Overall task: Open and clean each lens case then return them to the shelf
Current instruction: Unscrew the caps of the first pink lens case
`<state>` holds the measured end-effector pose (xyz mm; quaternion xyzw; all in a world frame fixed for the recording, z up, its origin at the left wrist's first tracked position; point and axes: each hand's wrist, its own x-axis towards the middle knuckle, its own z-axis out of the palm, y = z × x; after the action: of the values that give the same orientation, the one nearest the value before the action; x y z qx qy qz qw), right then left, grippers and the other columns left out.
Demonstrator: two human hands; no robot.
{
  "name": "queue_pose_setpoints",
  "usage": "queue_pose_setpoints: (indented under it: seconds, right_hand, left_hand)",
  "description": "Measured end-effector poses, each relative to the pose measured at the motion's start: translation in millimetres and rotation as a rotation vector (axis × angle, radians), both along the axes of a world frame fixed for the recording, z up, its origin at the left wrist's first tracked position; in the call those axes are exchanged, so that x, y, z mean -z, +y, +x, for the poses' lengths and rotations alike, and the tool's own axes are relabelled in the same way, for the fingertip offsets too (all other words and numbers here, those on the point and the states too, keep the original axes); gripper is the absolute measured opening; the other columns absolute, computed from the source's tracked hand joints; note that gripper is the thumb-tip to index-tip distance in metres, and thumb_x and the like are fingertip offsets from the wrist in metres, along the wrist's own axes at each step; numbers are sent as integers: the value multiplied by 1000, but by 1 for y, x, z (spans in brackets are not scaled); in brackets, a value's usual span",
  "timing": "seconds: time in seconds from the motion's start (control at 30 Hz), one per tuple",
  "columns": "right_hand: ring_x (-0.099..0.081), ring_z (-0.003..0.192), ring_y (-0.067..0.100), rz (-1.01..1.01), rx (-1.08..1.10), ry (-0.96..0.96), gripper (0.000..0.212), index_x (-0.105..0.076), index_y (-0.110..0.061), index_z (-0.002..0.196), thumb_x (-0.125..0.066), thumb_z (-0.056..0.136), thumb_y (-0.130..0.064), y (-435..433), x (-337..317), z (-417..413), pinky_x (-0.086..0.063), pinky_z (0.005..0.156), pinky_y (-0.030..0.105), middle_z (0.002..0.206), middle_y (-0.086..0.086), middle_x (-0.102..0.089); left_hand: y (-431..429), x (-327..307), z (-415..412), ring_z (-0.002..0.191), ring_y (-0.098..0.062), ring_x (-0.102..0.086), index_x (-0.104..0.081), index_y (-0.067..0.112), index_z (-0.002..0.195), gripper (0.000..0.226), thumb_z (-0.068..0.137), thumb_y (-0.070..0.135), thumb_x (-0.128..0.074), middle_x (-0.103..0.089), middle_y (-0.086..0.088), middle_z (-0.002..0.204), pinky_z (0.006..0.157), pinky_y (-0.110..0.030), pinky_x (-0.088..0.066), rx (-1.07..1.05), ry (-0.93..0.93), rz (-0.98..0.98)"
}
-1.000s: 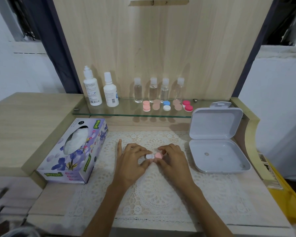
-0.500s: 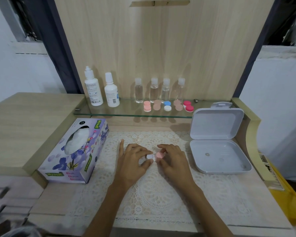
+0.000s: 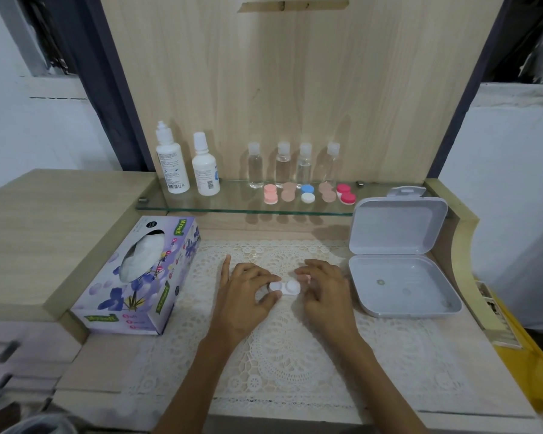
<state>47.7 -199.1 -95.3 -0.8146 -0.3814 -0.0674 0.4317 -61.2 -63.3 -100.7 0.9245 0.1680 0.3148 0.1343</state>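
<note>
A white lens case (image 3: 285,288) lies on the lace mat (image 3: 295,364) between my hands. My left hand (image 3: 243,296) pinches its left end, where a white cap sits, between thumb and fingers. The case's right well shows white and uncapped. Just to its right, my right hand (image 3: 325,292) has its fingers curled round a pink cap (image 3: 308,279), which is mostly hidden. Several more lens cases stand on the glass shelf (image 3: 232,205): pink (image 3: 270,194), beige (image 3: 288,192), blue and white (image 3: 308,193), beige (image 3: 327,192), red (image 3: 346,193).
A tissue box (image 3: 138,277) stands left of the mat. An open grey plastic box (image 3: 402,277) lies to the right, lid up. Two white solution bottles (image 3: 185,166) and several small clear bottles (image 3: 295,164) line the back of the shelf.
The pink cap has come off the case's right well and moved a little right with my right hand. My left hand still holds the case's left end.
</note>
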Motion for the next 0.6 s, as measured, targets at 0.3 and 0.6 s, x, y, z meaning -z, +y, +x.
queue_pose_setpoints:
  seconds: [0.3, 0.6]
  right_hand:
    - [-45, 116, 14, -111, -36, -12, 25, -73, -21, 99, -76, 76, -28, -1, -3, 3, -25, 88, 23, 123, -6, -58]
    - [-47, 112, 14, -81, -26, 14, 27, -73, -15, 98, -78, 74, -26, -3, -3, 2, -32, 91, 24, 118, -4, -60]
  left_hand:
    - [0, 1, -1, 122, -10, -47, -59, 29, 124, 55, 78, 55, -44, -57, 11, 124, 117, -45, -12, -74, 18, 0]
    - [0, -1, 2, 146, -12, -4, -13, 15, 151, 101, 67, 68, -1, -12, 1, 159, 118, -40, 8, -234, 384, -76]
